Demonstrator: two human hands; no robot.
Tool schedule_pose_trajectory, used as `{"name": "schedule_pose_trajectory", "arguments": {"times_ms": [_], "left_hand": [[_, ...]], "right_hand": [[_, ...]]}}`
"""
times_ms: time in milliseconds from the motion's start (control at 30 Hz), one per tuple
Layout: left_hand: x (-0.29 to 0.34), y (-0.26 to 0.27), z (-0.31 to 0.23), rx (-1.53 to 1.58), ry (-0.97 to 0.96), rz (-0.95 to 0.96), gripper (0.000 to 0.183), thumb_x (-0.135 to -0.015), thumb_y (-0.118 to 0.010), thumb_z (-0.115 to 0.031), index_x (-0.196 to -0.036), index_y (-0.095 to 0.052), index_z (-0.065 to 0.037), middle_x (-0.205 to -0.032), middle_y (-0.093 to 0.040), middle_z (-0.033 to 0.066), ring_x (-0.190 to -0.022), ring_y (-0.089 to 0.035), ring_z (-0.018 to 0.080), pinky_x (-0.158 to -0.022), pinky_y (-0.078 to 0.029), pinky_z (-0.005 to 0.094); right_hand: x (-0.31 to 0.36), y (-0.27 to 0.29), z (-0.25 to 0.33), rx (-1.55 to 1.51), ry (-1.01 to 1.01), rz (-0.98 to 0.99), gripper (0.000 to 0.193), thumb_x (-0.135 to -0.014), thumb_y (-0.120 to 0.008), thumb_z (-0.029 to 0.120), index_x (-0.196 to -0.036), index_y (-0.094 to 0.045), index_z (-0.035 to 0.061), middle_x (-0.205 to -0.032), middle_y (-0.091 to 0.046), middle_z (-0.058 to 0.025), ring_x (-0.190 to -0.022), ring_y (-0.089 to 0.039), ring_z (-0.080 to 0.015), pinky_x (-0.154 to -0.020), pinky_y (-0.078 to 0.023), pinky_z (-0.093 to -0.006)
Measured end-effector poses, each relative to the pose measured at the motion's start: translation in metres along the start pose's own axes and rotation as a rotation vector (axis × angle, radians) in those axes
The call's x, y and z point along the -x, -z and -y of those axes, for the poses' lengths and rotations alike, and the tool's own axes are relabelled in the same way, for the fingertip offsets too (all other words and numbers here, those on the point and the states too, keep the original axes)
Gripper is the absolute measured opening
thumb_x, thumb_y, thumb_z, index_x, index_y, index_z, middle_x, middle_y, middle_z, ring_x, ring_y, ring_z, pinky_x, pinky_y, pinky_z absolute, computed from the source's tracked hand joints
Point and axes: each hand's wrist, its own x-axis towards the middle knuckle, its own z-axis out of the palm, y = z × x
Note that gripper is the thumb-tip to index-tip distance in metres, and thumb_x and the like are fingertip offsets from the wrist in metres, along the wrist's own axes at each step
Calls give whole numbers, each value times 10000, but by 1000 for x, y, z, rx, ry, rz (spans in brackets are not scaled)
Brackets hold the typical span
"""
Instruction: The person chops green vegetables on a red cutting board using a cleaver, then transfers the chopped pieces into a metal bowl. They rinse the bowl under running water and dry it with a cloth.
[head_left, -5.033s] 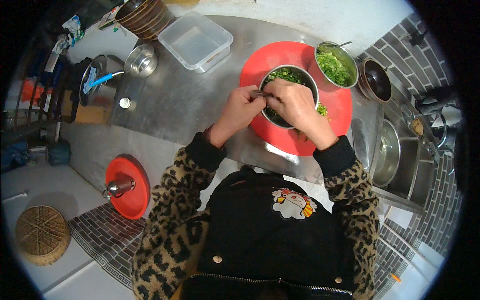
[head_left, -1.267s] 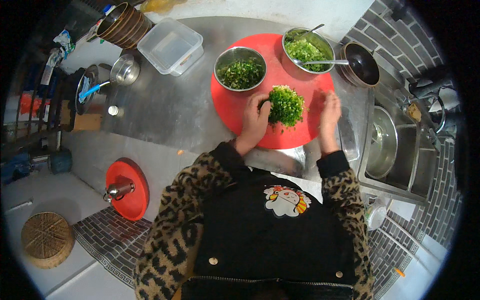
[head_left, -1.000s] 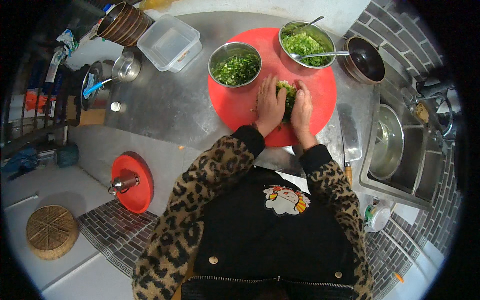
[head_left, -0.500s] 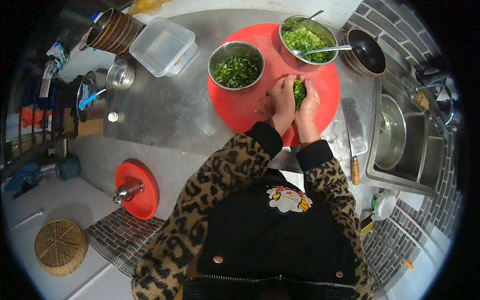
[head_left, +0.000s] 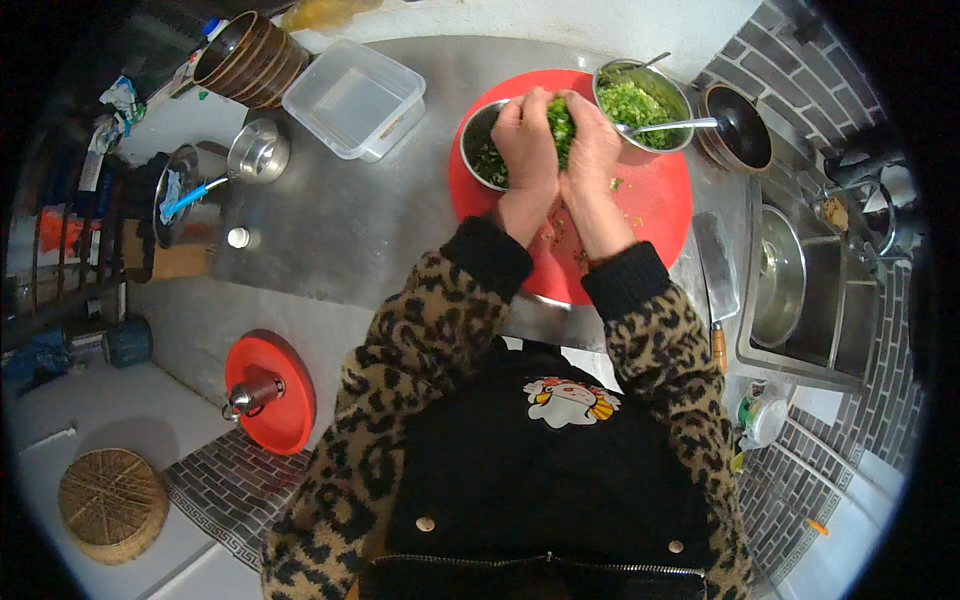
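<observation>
Both my hands are cupped together around a heap of chopped green onions (head_left: 562, 130). My left hand (head_left: 527, 150) curls on one side, over the right part of a steel bowl (head_left: 466, 150) that has dark chopped greens in it. My right hand (head_left: 592, 150) closes in from the other side, close to a second steel bowl (head_left: 690, 100) of lighter chopped greens with a spoon (head_left: 665, 126) in it. Beneath them lies a round red cutting board (head_left: 650, 215) with scattered bits on it. My hands hide part of the left bowl.
A cleaver (head_left: 717, 265) lies right of the board, beside the sink (head_left: 840, 300). A clear plastic container (head_left: 350, 100), a steel pot (head_left: 258, 150) and a white cap (head_left: 238, 237) are on the left. Stacked dark pans (head_left: 738, 125) stand at the back right.
My hands have carried the chopped green onions left and away from me, from above the board's right part to the edge of the left bowl. The view has shifted slightly.
</observation>
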Motion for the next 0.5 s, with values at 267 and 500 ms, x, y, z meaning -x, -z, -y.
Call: {"name": "schedule_pose_trajectory", "arguments": {"times_ms": [267, 500], "left_hand": [[-43, 42, 10, -407, -260, 74, 231, -853, -613, -185, -764, -629, 27, -703, -642, 48, -675, -560, 109, -637, -453, 291], [-45, 39, 13, -377, -93, 83, 314, -904, -521, -257, -812, -619, 26, -767, -650, 135, -719, -598, 217, -692, -460, 350]], "right_hand": [[-20, -14, -35, 249, 34, 81, 283, -931, -549, 191, -874, -692, -47, -823, -686, -56, -748, -608, -108, -711, -485, -261], [-17, -27, -57, 371, 168, 110, 274, -953, -520, 193, -1001, -657, -39, -921, -679, -79, -837, -613, -125, -773, -493, -272]]}}
